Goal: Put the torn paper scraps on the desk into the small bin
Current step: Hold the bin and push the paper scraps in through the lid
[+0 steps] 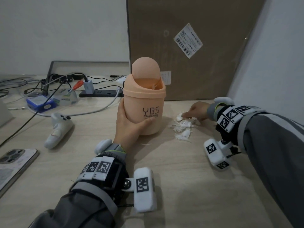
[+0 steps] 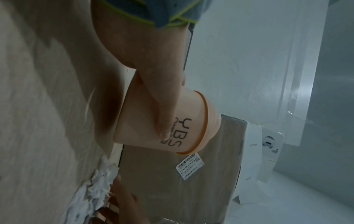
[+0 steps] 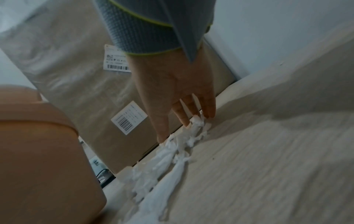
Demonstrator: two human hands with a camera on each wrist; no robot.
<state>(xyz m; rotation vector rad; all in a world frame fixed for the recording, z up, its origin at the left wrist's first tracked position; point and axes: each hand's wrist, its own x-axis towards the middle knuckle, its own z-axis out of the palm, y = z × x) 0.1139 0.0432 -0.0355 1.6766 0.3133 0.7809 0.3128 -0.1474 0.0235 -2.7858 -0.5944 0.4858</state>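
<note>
Nearest to me is my left hand (image 1: 130, 127), wrapped round the lower body of the small peach plastic bin (image 1: 144, 102) with the domed swing lid and dark "YBS" lettering; the thumb lies across the front just under the print, and the left wrist view (image 2: 153, 84) shows it pressed along the bin's wall (image 2: 191, 121). The bin stands upright on the pale wood-grain tabletop (image 1: 181, 186), and its lid is tipped so I see into the opening.

Just right of the bin lies the loose heap of torn white paper scraps (image 1: 183, 125), all on the tabletop, close to the bin but not touching it. My right hand (image 1: 197, 110) is down on the far edge of that heap, fingers extended with their tips in the paper. From the right wrist view the fingertips (image 3: 209, 112) touch the top of the scraps (image 3: 182, 145); whether any piece is pinched, I cannot tell.

Behind all this a large brown cardboard box (image 1: 189, 38) with white barcode labels leans against the wall. Off to the left, a white game controller (image 1: 58, 127), a phone lying face down (image 1: 14, 163), and a black power strip (image 1: 100, 93) among tangled cables
</note>
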